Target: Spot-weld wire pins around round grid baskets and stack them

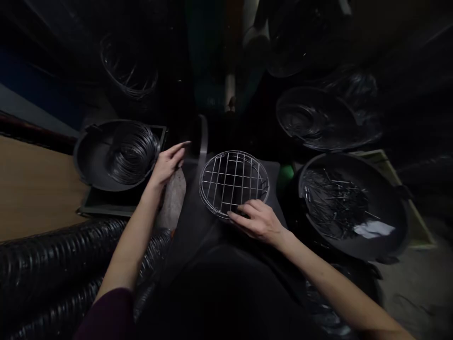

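Note:
A round wire rack (232, 177), with crossed metal rods inside its ring, lies in front of me on a dark work surface (191, 208). My right hand (260, 219) is at the rack's near edge, with thumb and bent fingers closed around the rim. Whether a loose rod is also between those fingers, I cannot make out. Raised left of the rack and apart from it, my left hand (168, 163) is open, its forefinger stretched out and nothing visible in it. Close beside that hand, a dark basin (94, 158) contains a bundle of wire rings (132, 153).
At right, another dark basin (384, 208) contains short metal rods (332, 198) and a white scrap (374, 229). Behind it stands a basin (336, 115) with wire rings. Long stacks of wire rings (67, 250) lie at lower left. Dark machinery (230, 89) stands ahead.

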Demonstrator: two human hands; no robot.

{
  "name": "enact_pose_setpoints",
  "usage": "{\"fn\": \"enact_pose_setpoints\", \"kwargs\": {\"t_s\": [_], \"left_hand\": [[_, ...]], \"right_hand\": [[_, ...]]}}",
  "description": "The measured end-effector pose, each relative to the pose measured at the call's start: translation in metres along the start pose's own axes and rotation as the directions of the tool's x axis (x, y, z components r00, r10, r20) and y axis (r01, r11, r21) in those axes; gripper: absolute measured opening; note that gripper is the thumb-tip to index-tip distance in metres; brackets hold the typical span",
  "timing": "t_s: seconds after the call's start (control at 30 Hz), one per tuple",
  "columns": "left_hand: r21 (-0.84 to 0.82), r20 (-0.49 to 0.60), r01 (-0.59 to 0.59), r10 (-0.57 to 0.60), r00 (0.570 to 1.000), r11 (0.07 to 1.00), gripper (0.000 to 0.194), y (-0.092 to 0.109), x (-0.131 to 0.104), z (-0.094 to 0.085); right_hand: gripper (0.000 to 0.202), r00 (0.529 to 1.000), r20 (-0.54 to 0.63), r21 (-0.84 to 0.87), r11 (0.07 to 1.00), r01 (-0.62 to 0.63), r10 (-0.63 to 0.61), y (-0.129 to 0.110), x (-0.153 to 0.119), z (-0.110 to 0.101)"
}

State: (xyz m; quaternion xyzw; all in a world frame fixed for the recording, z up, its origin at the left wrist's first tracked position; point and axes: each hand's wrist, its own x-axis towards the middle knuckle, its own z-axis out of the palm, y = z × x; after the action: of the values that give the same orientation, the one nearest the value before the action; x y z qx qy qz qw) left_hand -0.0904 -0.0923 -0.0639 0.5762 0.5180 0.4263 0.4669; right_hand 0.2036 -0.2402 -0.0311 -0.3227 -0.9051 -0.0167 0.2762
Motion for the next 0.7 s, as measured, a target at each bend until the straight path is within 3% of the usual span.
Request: {"fn": "enact_pose_setpoints", "kwargs": {"t_s": [0.07,0.1,0.13,0.17,0.2,0.23,0.27,0.3,0.4,0.6,0.7], "left_hand": [[0.074,0.175,0.02,-0.032,0.984,0.997,0.055,-0.012,0.022,0.027],[0.115,0.253,0.015,-0.044,0.966,0.993,0.058,-0.017,0.032,0.037],[0.148,0.327,0.001,-0.05,0.944,0.989,0.06,-0.021,0.039,0.046],[0.164,0.398,-0.017,-0.051,0.916,0.986,0.063,-0.024,0.046,0.051],[0.164,0.463,-0.031,-0.049,0.885,0.986,0.065,-0.027,0.05,0.055],[0.154,0.517,-0.035,-0.051,0.854,0.987,0.068,-0.028,0.053,0.057],[0.142,0.561,-0.022,-0.062,0.825,0.99,0.07,-0.029,0.055,0.057],[0.134,0.597,0.001,-0.082,0.798,0.991,0.071,-0.03,0.056,0.056],[0.145,0.635,0.042,-0.126,0.762,0.989,0.074,-0.033,0.056,0.051],[0.246,0.549,-0.127,-0.03,0.835,0.961,0.07,-0.039,0.049,0.057],[0.321,0.463,-0.207,0.038,0.885,0.924,0.055,-0.043,0.042,0.064]], "right_hand": [[0.016,0.971,-0.079,0.035,0.974,-0.223,0.225,0.0,-0.025,-0.006],[0.018,0.906,-0.128,0.071,0.915,-0.397,0.403,0.001,-0.037,-0.007],[0.021,0.787,-0.158,0.126,0.803,-0.583,0.596,0.002,-0.047,-0.008],[0.025,0.628,-0.151,0.19,0.645,-0.74,0.764,0.004,-0.056,-0.008],[0.031,0.465,-0.105,0.248,0.476,-0.844,0.879,0.007,-0.062,-0.006],[0.038,0.334,-0.028,0.292,0.327,-0.899,0.942,0.011,-0.066,-0.003],[0.046,0.248,0.06,0.326,0.215,-0.92,0.967,0.015,-0.068,0.001],[0.054,0.198,0.144,0.353,0.137,-0.925,0.969,0.02,-0.068,0.005],[0.065,0.149,0.279,0.406,0.024,-0.914,0.949,0.032,-0.064,0.017],[0.061,0.11,0.258,0.503,-0.036,-0.863,0.96,0.035,-0.055,0.031],[0.056,0.126,0.196,0.501,0.011,-0.866,0.973,0.031,-0.055,0.031]]}}
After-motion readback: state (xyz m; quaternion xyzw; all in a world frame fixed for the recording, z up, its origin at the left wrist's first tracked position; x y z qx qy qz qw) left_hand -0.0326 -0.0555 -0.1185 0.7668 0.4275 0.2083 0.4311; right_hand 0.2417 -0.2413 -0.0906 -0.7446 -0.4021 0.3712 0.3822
